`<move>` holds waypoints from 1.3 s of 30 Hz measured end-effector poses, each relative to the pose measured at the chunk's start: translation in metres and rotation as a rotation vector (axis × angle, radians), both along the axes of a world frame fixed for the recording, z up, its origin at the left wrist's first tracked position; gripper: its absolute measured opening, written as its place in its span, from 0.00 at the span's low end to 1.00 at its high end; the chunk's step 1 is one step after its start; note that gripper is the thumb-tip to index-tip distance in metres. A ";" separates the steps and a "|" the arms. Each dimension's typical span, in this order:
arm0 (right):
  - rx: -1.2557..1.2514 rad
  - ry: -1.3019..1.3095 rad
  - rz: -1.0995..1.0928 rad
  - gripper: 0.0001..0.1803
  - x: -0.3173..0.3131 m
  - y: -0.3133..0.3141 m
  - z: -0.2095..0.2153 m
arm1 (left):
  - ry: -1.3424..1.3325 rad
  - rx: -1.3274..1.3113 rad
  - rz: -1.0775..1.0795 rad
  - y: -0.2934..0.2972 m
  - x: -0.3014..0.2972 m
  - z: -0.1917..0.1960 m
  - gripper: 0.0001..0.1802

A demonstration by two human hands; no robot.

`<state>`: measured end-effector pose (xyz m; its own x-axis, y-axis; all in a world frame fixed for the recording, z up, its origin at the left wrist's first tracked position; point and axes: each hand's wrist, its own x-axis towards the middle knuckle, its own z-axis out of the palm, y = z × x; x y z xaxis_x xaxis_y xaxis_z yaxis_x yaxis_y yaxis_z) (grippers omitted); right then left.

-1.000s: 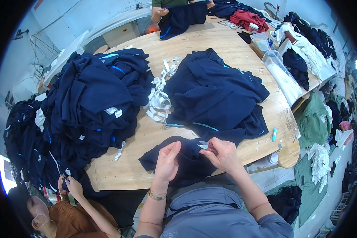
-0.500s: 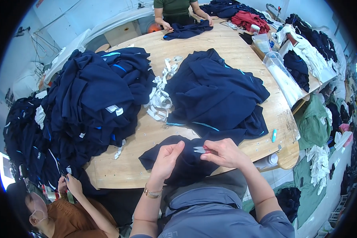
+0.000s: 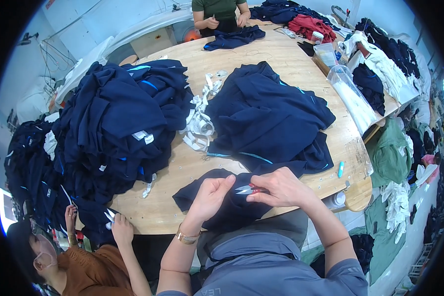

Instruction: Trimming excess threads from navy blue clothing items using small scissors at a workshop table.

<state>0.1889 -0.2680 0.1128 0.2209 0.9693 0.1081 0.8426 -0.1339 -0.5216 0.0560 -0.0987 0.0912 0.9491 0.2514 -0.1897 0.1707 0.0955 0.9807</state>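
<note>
A dark navy garment (image 3: 217, 202) lies over the near edge of the wooden table (image 3: 291, 59) and hangs toward my lap. My left hand (image 3: 209, 195) pinches a fold of this garment, fingers pointing right. My right hand (image 3: 278, 187) holds small thread snips (image 3: 245, 189) with a red grip, their metal blades pointing left at the fabric beside my left fingertips. A gold bracelet sits on my left wrist.
A big heap of navy garments (image 3: 118, 118) fills the table's left side, another navy pile (image 3: 271, 116) lies in the middle, white strips (image 3: 200, 121) between them. One person (image 3: 84, 261) sits at lower left, another (image 3: 219, 12) works at the far edge. Clear bags and clothes crowd the right.
My hands have stayed at the near garment, with the snips shifted slightly closer to my left fingers. The person at the far edge has spread their navy piece flatter.
</note>
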 end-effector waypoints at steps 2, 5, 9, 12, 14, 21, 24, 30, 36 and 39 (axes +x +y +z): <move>-0.008 -0.010 0.006 0.24 0.001 0.000 0.002 | 0.011 -0.001 -0.007 0.002 0.000 -0.006 0.24; -0.023 -0.019 0.018 0.24 0.004 -0.001 0.002 | 0.019 -0.015 0.002 0.002 0.000 -0.005 0.24; 0.095 -0.007 -0.076 0.22 0.004 -0.005 -0.003 | 0.032 -0.143 0.047 0.009 -0.002 -0.016 0.22; 0.185 -0.035 -0.105 0.20 0.000 -0.006 -0.010 | 0.034 -0.284 0.067 0.008 -0.001 -0.017 0.21; 0.220 -0.082 -0.115 0.19 -0.002 -0.007 -0.015 | 0.042 -0.310 0.075 0.006 0.001 -0.010 0.21; 0.238 -0.291 -0.110 0.20 -0.004 -0.004 -0.016 | 0.027 -0.347 0.053 0.008 0.001 -0.013 0.20; 0.233 -0.306 -0.111 0.20 -0.004 -0.003 -0.016 | 0.019 -0.344 0.051 0.006 0.002 -0.013 0.20; 0.221 -0.395 -0.105 0.20 -0.006 0.000 -0.011 | 0.052 -0.252 0.115 0.000 0.003 -0.007 0.21; 0.199 -0.422 -0.145 0.20 -0.007 0.000 -0.012 | 0.035 -0.174 0.130 0.002 0.004 -0.022 0.22; 0.227 -0.367 -0.166 0.19 -0.006 -0.002 -0.015 | 0.024 -0.187 0.140 -0.001 0.005 -0.020 0.22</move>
